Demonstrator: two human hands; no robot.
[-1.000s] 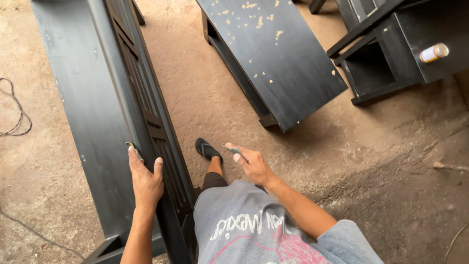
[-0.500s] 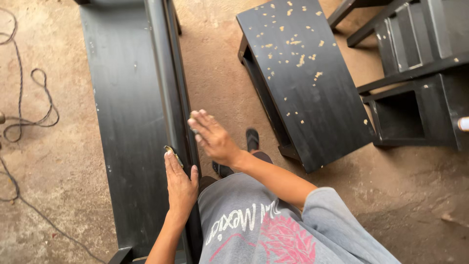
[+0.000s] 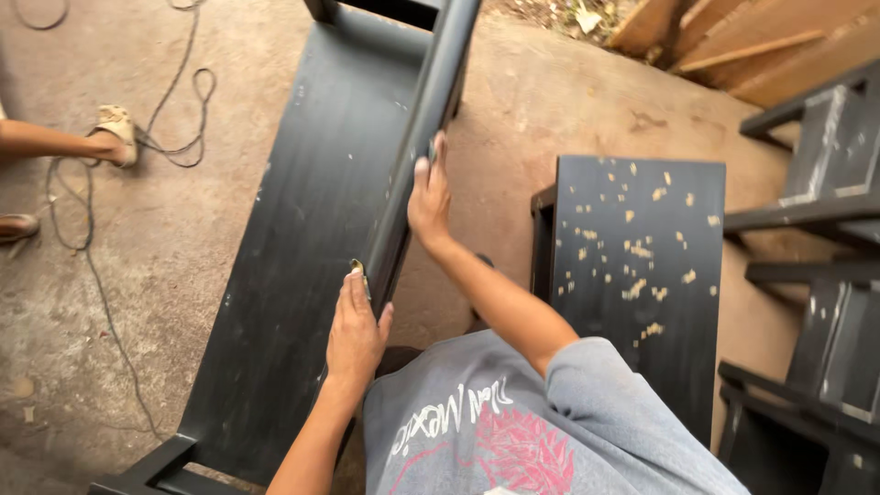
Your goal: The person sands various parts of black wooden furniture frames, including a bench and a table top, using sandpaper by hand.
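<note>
A long black wooden furniture piece (image 3: 302, 238) lies on its side on the dirt floor, its raised edge rail (image 3: 422, 137) running away from me. My left hand (image 3: 356, 330) presses a small folded piece of sandpaper (image 3: 358, 269) against the near part of that rail. My right hand (image 3: 429, 197) grips the rail farther up, fingers wrapped over its edge. I wear a grey printed shirt at the bottom of the view.
A black low table (image 3: 642, 275) speckled with wood chips stands to the right. More black furniture frames (image 3: 816, 211) crowd the right edge. A cable (image 3: 174, 110) loops across the floor at left, near another person's sandalled foot (image 3: 115, 128). Wooden planks (image 3: 724, 37) lie at the top right.
My right hand has reached forward from the air above the floor and taken hold of the rail. My left hand stays on the rail. My view has shifted along the piece.
</note>
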